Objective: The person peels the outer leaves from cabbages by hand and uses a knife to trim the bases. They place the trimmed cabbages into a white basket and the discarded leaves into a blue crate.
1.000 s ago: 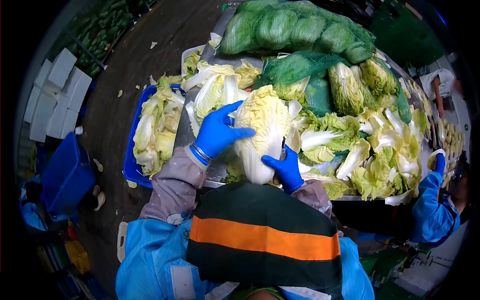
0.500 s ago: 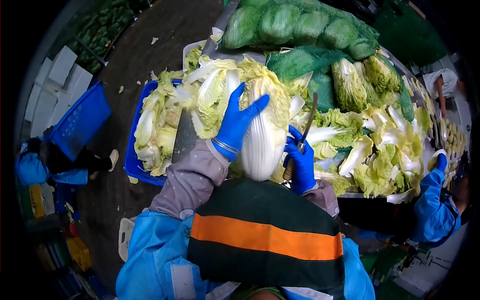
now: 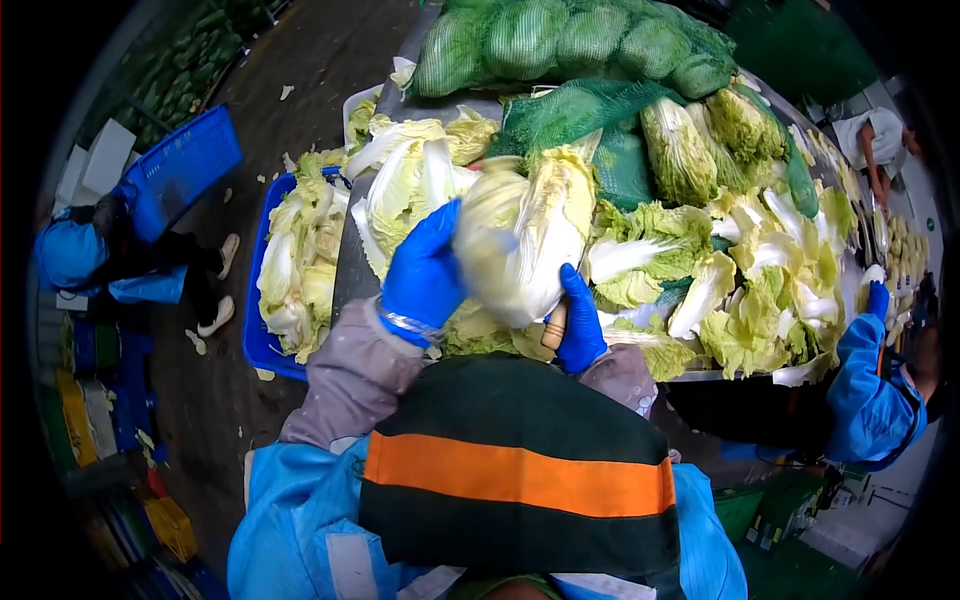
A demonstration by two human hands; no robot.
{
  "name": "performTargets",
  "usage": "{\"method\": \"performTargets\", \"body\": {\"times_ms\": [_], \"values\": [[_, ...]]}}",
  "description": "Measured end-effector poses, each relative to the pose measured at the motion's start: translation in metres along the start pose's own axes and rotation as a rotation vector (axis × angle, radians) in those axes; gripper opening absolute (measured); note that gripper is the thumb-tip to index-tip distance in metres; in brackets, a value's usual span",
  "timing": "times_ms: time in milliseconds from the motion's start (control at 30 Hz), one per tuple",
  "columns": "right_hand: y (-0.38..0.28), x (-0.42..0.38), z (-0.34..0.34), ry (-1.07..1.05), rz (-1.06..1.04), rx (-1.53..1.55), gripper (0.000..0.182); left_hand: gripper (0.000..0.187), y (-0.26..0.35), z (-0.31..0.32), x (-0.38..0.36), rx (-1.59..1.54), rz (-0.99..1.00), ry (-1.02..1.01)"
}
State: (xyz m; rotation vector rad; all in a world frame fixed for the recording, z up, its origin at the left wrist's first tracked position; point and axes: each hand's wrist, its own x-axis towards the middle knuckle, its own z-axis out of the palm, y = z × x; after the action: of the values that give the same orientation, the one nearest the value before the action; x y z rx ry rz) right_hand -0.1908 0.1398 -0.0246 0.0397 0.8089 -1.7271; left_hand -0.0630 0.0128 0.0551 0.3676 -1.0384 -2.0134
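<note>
A napa cabbage [image 3: 552, 225] stands in front of my chest, its white base low and its leafy end away from me. My left hand [image 3: 424, 275], in a blue glove, is at its left side against a motion-blurred outer leaf [image 3: 487, 235]; the fingertips are hidden behind that leaf. My right hand [image 3: 581, 325], also gloved in blue, is closed around the wooden handle of a knife [image 3: 553, 328] beside the cabbage base, with the thumb up against the cabbage. The blade is hidden behind the cabbage.
A blue crate [image 3: 259, 335] of leaves stands left of the metal table [image 3: 352, 262]. Loose leaves [image 3: 755, 320] cover the table's right part. Green net bags [image 3: 575, 45] of cabbages lie at the back. Co-workers [image 3: 868, 385] are at right, and a person [image 3: 75, 250] carries a blue basket [image 3: 185, 170] at left.
An outer leaf has swung out leftward from the cabbage, together with my left hand. My right hand has come up against the cabbage base, and the knife blade has gone out of sight.
</note>
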Motion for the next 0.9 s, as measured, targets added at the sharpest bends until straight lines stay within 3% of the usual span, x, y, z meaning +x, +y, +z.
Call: {"method": "performTargets", "body": {"times_ms": [100, 167, 200, 233, 300, 367, 400, 433, 533, 733, 833, 867, 900], "values": [[-0.007, -0.004, 0.003, 0.000, 0.029, 0.098, 0.062, 0.039, 0.025, -0.039, 0.000, 0.065, -0.701, -0.236], [-0.007, -0.006, 0.004, -0.031, 0.013, 0.056, 0.070, 0.044, -0.029, -0.081, -0.015, 1.135, -0.013, -0.115], [-0.009, -0.008, 0.006, -0.039, 0.012, 0.027, 0.070, 0.054, -0.016, -0.062, -0.020, 1.564, -0.185, -0.002], [-0.010, -0.007, 0.008, -0.050, 0.012, -0.004, 0.071, 0.063, -0.032, -0.082, -0.018, 1.678, 0.372, -0.041], [-0.006, -0.008, 0.007, -0.057, 0.004, 0.010, 0.069, 0.071, -0.033, -0.066, -0.013, 1.317, 0.203, 0.032], [-0.003, -0.009, 0.008, -0.072, -0.004, 0.030, 0.067, 0.074, -0.012, -0.025, -0.019, 0.731, -0.273, 0.092], [-0.003, -0.008, 0.007, -0.095, 0.000, 0.043, 0.065, 0.070, -0.010, -0.010, -0.021, 0.679, -0.386, 0.098], [-0.002, -0.007, 0.003, -0.117, 0.003, 0.057, 0.064, 0.062, -0.021, -0.005, -0.024, 0.814, -0.356, 0.066], [0.000, -0.005, -0.009, -0.129, -0.038, -0.062, 0.062, 0.052, -0.055, 0.002, -0.031, 0.759, -0.037, 0.066], [0.014, -0.002, -0.020, -0.218, -0.076, -0.023, 0.064, 0.041, -0.053, 0.013, -0.037, 0.803, 0.053, 0.205], [0.011, -0.009, -0.006, -0.141, -0.056, 0.046, 0.067, 0.037, -0.065, -0.004, -0.033, 0.670, 0.078, 0.190], [0.010, -0.012, -0.004, -0.185, -0.037, 0.133, 0.068, 0.035, -0.071, -0.009, -0.030, 0.455, 0.063, 0.179], [0.008, -0.014, -0.004, -0.229, -0.016, 0.219, 0.069, 0.035, -0.036, -0.003, -0.031, 0.136, -0.390, 0.178]]}}
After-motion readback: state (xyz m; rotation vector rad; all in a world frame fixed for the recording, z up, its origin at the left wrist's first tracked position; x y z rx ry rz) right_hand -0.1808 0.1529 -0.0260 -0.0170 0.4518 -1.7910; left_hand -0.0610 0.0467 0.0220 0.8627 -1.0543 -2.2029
